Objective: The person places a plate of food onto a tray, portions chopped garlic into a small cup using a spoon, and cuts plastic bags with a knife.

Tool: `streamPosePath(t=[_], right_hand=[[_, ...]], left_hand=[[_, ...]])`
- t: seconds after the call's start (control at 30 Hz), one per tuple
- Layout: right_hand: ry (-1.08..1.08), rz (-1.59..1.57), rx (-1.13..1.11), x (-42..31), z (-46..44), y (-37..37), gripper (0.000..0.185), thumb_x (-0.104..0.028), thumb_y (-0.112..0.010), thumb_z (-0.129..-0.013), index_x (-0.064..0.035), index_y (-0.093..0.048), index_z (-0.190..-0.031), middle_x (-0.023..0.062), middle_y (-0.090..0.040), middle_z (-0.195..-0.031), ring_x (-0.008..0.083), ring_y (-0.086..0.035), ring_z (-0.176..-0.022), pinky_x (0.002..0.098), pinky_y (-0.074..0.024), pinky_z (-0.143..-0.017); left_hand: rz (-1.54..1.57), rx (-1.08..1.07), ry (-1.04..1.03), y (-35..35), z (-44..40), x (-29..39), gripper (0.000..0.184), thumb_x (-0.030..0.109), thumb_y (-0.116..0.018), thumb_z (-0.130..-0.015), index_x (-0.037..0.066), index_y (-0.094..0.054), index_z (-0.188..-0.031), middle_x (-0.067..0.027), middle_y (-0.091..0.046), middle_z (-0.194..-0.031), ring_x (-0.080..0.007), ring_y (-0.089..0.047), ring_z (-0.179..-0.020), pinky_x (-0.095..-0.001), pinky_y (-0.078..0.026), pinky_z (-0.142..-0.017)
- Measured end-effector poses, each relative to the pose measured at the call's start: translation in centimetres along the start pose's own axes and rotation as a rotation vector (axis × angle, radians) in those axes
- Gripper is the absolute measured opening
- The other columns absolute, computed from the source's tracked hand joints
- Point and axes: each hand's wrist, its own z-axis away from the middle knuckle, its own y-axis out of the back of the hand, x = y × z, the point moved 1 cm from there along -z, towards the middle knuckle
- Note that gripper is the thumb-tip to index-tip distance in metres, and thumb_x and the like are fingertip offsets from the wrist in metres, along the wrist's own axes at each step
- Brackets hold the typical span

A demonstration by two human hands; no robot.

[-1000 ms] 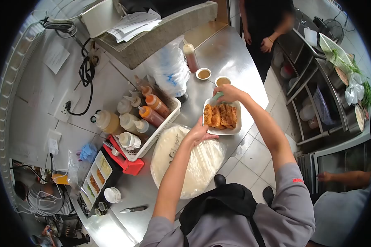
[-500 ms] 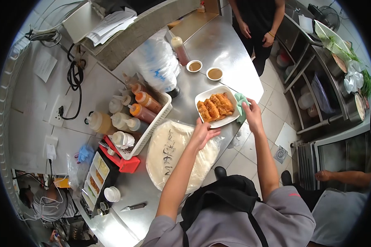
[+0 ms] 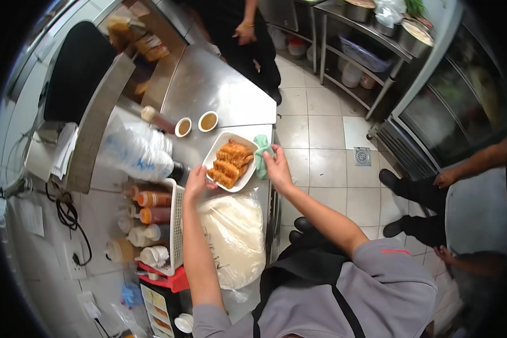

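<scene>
A white square dish [image 3: 247, 179] with slices of golden fried, breaded food [image 3: 230, 163] is over the steel counter. My left hand [image 3: 196, 181] grips its near left corner, fingers at the rim. In my right hand [image 3: 277, 168] is a folded green cloth [image 3: 261, 156], pressed against the dish's right side. Two small cups of brown sauce, one cup [image 3: 183, 127] beside the other cup [image 3: 208, 121], stand just beyond the dish. Nearer to me lies a plastic-wrapped pale round stack [image 3: 235, 239] with dark writing on it.
A white basket of sauce bottles [image 3: 177, 228] stands left of my left arm, with a red holder [image 3: 177, 280] by it. A bagged stack [image 3: 136, 147] lies farther back. One person [image 3: 236, 39] stands beyond the counter, another [image 3: 479, 194] at the right near a glass-door fridge [image 3: 453, 96].
My view has swung to the right, so the counter things appear farther left and more floor shows. Both hands keep their hold on the dish and the green cloth.
</scene>
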Motion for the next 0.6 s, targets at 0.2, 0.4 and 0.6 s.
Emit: streamPosePath(t=[0.2,0.4,0.6], right_hand=[[0.097,-0.062,0.115,0.2,3.6,0.1,0.036,-0.007,-0.057,-0.086,-0.0005,-0.039,-0.116,0.0116,-0.050,-0.110,0.0174,-0.049,-0.102,0.0291,-0.0397,-0.088],[-0.083,-0.299,0.179,0.9,6.0,0.3,0.035,-0.011,-0.053,-0.090,-0.0006,-0.036,-0.119,0.0121,-0.049,-0.114,0.0179,-0.049,-0.103,0.0300,-0.0405,-0.088],[-0.589,-0.868,-0.057,-3.8,7.7,-0.5,0.048,-0.034,-0.028,-0.098,-0.0035,-0.031,-0.136,0.0146,-0.038,-0.138,0.0298,-0.039,-0.127,0.0457,-0.0321,-0.106]], left_hand=[[0.234,-0.153,0.115,-2.2,3.6,0.5,0.033,0.006,-0.031,-0.092,-0.006,-0.038,-0.122,-0.0219,-0.060,-0.097,-0.0274,-0.066,-0.066,-0.0306,-0.058,-0.058],[0.333,-0.123,-0.016,-4.2,4.5,-0.4,0.033,0.002,-0.029,-0.089,-0.011,-0.039,-0.117,-0.0216,-0.060,-0.099,-0.0272,-0.066,-0.072,-0.0311,-0.059,-0.063],[0.348,-0.113,-0.047,-5.0,6.6,1.4,0.032,0.003,-0.031,-0.090,-0.010,-0.042,-0.116,-0.0202,-0.061,-0.097,-0.0242,-0.066,-0.073,-0.0298,-0.058,-0.064]])
